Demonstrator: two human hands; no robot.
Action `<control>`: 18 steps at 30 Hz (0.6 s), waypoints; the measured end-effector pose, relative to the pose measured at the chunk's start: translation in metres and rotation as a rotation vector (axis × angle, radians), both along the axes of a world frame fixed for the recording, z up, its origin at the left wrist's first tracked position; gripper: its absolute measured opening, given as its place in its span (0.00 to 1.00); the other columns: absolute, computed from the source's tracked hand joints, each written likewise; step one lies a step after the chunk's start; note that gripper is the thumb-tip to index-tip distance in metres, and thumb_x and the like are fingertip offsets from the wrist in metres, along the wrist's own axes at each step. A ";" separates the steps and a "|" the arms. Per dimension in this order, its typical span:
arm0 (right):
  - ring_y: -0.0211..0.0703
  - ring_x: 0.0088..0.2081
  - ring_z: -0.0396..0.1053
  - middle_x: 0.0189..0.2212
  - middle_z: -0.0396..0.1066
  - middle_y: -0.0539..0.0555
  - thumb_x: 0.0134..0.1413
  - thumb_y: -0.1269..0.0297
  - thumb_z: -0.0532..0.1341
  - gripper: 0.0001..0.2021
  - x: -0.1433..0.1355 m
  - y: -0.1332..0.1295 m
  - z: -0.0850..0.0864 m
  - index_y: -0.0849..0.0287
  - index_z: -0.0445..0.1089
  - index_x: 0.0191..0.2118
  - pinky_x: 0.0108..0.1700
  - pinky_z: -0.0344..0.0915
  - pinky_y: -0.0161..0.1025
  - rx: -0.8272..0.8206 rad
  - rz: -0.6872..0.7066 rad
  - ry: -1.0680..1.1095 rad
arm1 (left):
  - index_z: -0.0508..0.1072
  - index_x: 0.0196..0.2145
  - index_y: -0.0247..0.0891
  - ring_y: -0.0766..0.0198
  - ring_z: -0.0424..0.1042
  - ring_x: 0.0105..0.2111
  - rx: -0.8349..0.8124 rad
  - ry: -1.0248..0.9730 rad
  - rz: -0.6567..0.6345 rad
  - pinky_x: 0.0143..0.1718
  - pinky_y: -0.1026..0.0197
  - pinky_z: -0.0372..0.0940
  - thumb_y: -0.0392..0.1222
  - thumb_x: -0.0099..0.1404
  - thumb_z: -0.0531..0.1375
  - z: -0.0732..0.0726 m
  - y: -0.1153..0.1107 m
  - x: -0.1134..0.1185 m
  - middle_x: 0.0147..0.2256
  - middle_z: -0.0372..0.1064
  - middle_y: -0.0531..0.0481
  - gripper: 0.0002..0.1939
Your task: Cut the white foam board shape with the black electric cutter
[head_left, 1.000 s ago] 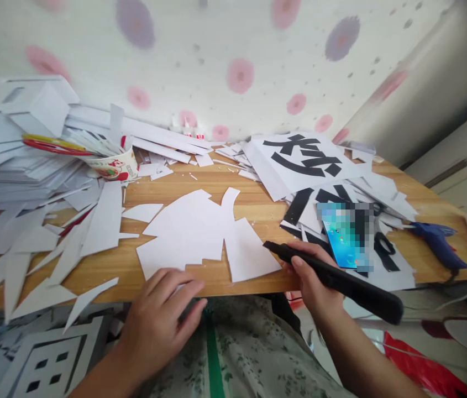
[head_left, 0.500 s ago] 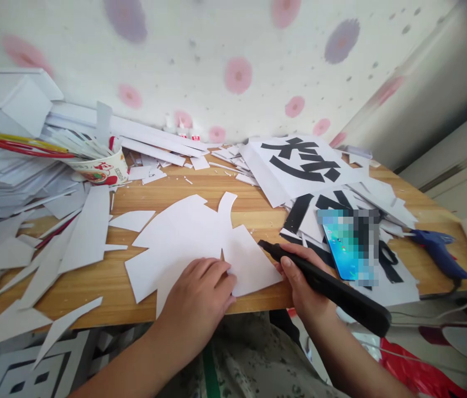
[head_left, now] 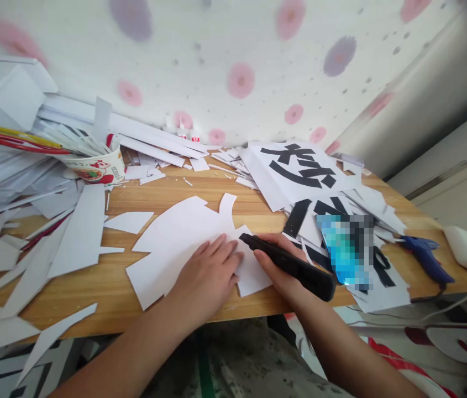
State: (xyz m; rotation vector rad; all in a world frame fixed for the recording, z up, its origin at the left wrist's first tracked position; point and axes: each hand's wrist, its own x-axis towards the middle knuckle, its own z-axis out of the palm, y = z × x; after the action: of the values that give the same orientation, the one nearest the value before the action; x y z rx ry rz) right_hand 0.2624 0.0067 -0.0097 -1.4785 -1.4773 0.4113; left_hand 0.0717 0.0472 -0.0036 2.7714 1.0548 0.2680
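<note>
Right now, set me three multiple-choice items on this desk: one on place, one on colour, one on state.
1. Where does the left hand rest?
A. on the white cut-out sheet
B. on the paper cup
C. on the blue glue gun

2. What colour is the tool in the right hand?
A. red
B. black
C. yellow

3. How is the left hand posed?
A. clenched in a fist
B. raised off the desk
C. flat, palm down

Answers: 1 A, its fingers lie spread on the sheet; 2 B, the long tool is black throughout; 3 C, it presses flat on the paper.
</note>
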 end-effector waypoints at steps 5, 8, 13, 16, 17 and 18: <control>0.45 0.37 0.78 0.37 0.80 0.53 0.51 0.64 0.63 0.10 -0.006 0.001 0.005 0.54 0.73 0.41 0.42 0.75 0.41 0.032 -0.007 -0.095 | 0.68 0.56 0.38 0.48 0.57 0.63 -0.045 -0.013 0.042 0.62 0.39 0.57 0.40 0.67 0.57 -0.006 -0.002 -0.002 0.63 0.60 0.43 0.20; 0.46 0.36 0.78 0.37 0.80 0.54 0.51 0.65 0.63 0.09 -0.007 0.002 0.002 0.54 0.73 0.41 0.42 0.75 0.41 0.055 0.005 -0.142 | 0.69 0.56 0.37 0.48 0.58 0.63 -0.058 -0.032 0.035 0.62 0.39 0.57 0.41 0.66 0.58 -0.006 0.000 -0.004 0.62 0.61 0.43 0.21; 0.46 0.37 0.78 0.39 0.79 0.53 0.53 0.65 0.63 0.11 -0.004 0.002 -0.006 0.53 0.73 0.43 0.43 0.75 0.42 0.077 0.021 -0.151 | 0.69 0.55 0.38 0.48 0.58 0.63 -0.058 -0.068 0.018 0.61 0.39 0.57 0.42 0.66 0.58 -0.009 0.002 -0.006 0.62 0.62 0.42 0.20; 0.46 0.38 0.78 0.39 0.79 0.53 0.53 0.65 0.63 0.11 -0.004 0.002 -0.006 0.52 0.72 0.44 0.43 0.75 0.42 0.072 0.032 -0.161 | 0.69 0.55 0.38 0.48 0.58 0.63 -0.049 -0.082 0.010 0.61 0.39 0.57 0.42 0.66 0.58 -0.010 0.002 -0.005 0.62 0.62 0.42 0.20; 0.46 0.37 0.78 0.39 0.79 0.53 0.54 0.65 0.63 0.11 -0.004 0.002 -0.005 0.52 0.72 0.44 0.43 0.75 0.42 0.065 0.034 -0.166 | 0.69 0.55 0.38 0.47 0.58 0.63 -0.050 -0.083 0.007 0.61 0.38 0.57 0.42 0.66 0.58 -0.010 0.003 -0.005 0.62 0.62 0.42 0.20; 0.46 0.37 0.78 0.39 0.79 0.54 0.54 0.65 0.63 0.11 -0.004 0.002 -0.005 0.53 0.72 0.44 0.43 0.75 0.42 0.057 0.041 -0.174 | 0.69 0.55 0.38 0.47 0.58 0.63 -0.051 -0.083 0.004 0.61 0.38 0.57 0.42 0.66 0.58 -0.010 0.002 -0.005 0.62 0.62 0.42 0.20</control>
State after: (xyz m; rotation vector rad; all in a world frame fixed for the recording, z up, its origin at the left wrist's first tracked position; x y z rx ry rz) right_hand 0.2579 0.0090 -0.0143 -1.4701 -1.6447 0.2680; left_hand 0.0670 0.0497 -0.0138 2.6883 1.0332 0.3493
